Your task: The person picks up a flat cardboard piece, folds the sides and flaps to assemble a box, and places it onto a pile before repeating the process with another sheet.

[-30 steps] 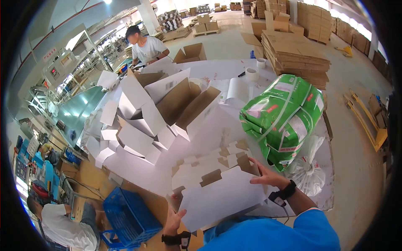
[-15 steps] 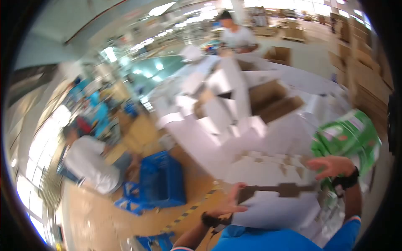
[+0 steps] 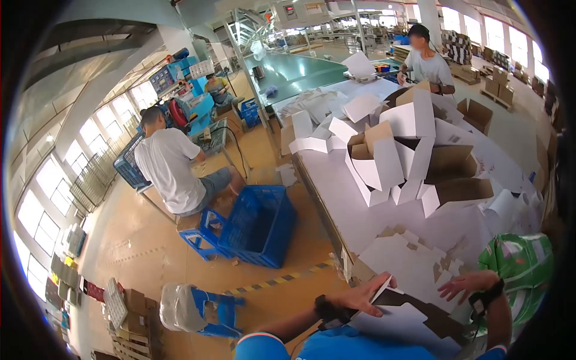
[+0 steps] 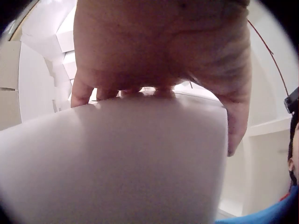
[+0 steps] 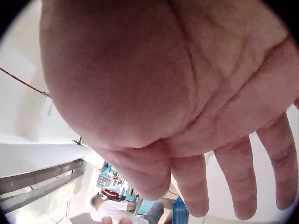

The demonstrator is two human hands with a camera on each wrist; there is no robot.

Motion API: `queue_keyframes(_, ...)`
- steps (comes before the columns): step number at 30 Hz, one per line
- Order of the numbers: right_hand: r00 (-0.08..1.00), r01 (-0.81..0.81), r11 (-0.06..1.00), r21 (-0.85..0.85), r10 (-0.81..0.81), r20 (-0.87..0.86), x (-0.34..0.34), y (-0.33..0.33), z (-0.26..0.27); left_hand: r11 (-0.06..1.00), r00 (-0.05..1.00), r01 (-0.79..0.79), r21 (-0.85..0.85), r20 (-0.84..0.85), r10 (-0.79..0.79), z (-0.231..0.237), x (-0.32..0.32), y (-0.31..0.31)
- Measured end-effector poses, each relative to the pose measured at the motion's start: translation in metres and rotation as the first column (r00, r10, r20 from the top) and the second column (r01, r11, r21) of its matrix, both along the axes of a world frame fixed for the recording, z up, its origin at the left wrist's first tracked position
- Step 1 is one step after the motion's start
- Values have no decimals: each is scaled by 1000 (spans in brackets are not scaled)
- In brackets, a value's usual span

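A white carton with a brown inside point(image 3: 399, 321) stands at the table's near edge, close to the person's body. The left hand point(image 3: 362, 295) grips its left side, thumb on one face and fingers on the other; in the left wrist view the hand point(image 4: 163, 51) spans the white panel's edge point(image 4: 117, 154). Over the carton's right part is the right hand point(image 3: 469, 284), fingers spread and slightly bent, holding nothing. In the right wrist view its palm point(image 5: 163, 84) and extended fingers show. Flat white carton pieces point(image 3: 399, 258) lie just beyond.
Opened white cartons point(image 3: 390, 156) crowd the table's far part. A green bag point(image 3: 519, 264) is at the right. Left of the table are a blue crate point(image 3: 258, 225), a blue stool point(image 3: 219, 312) and a seated person point(image 3: 171, 162); another person point(image 3: 427, 63) stands across the table.
The head view has swung left, bringing the floor, crate and stool further into view. The right hand has come off the carton's right side; the left hand still grips the left side.
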State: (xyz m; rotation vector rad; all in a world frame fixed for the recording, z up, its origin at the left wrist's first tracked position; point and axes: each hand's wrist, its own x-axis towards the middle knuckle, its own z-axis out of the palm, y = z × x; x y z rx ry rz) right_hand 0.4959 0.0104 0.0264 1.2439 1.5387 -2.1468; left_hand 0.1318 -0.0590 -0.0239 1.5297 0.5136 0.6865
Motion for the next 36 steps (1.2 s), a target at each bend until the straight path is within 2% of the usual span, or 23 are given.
queue_keyframes(3, 999, -44, 994, 100, 43, 11, -1, 16, 37, 1000, 1000, 17, 16, -24, -17, -6, -5, 0)
queue_keyframes(6, 947, -315, 943, -107, 319, 24, -24, 25, -22, 999, 1000, -16, 51, -14, 16, -9, -4, 0)
queue_keyframes(7, 911, -413, 910, -34, 413, 13, -35, 8, -26, 1000, 1000, -18, 18, -14, 18, -10, -5, 1)
queue_keyframes(10, 881, -473, 881, -25, 474, 7, -43, -10, -49, 997, 1000, -15, -76, -3, 15, -13, -7, -5)
queue_keyframes(14, 923, -385, 922, -46, 384, -24, -37, -26, -35, 998, 1000, -4, -66, 10, 5, -14, -5, -2)
queue_keyframes(17, 930, -359, 921, -152, 338, -145, -25, -21, -47, 999, 1000, -17, -42, 15, 17, -19, 0, -1)
queue_keyframes(20, 890, -436, 900, -6, 430, -154, -42, -29, -44, 999, 1000, -11, -46, 23, 12, -16, 3, -2)
queue_keyframes(21, 884, -427, 904, 5, 419, -207, -54, -34, -32, 999, 1000, -3, -53, 21, 4, -14, 3, -4)
queue_keyframes(24, 902, -398, 915, 61, 403, -153, -58, -39, -30, 998, 1000, -2, -66, -2, 2, -11, 2, -4)
queue_keyframes(27, 901, -374, 920, 120, 391, -190, -46, -36, -49, 997, 1000, -5, -76, 1, 5, -17, 1, -4)
queue_keyframes(30, 918, -313, 950, -8, 300, -258, -46, -36, -36, 1000, 1000, -19, -14, -18, 19, -20, 0, -5)
queue_keyframes(33, 895, -295, 955, 0, 277, -350, -49, -43, -45, 994, 1000, -11, -106, 6, 12, -16, 2, -6)
queue_keyframes(36, 920, -387, 906, 172, 393, 1, -54, -45, -21, 1000, 999, -2, -22, -38, 1, -19, 4, -3)
